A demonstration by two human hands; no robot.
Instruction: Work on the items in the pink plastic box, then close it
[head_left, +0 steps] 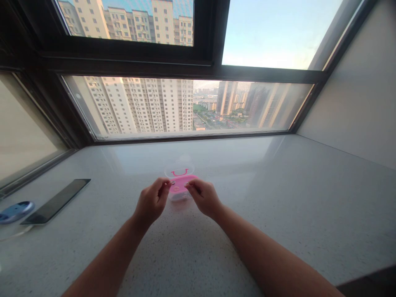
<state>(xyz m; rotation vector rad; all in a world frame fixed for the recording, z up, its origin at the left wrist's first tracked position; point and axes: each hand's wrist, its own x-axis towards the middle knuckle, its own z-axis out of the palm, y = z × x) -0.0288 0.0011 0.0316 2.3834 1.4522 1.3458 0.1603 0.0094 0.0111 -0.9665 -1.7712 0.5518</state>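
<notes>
A small box with a pink tray [182,180] stands on the pale speckled sill, its clear lid [177,166] with a pink handle tipped back on the window side. Above the tray's left side, my left hand [153,200] is closed in a pinch on a small ring [173,182]. Thumb and forefinger of my right hand [204,197] pinch a tiny silvery thing [186,185] over the right side; its shape is too small to make out. Between the hands, a small pale round thing [176,189] shows against the pink.
To the left lie a dark flat tablet-like device [57,202] with a white cable [18,234] near it and a blue rounded object [16,212]. Dark window frames [192,139] border the sill [262,222] at the back, and a white wall [355,95] rises on the right.
</notes>
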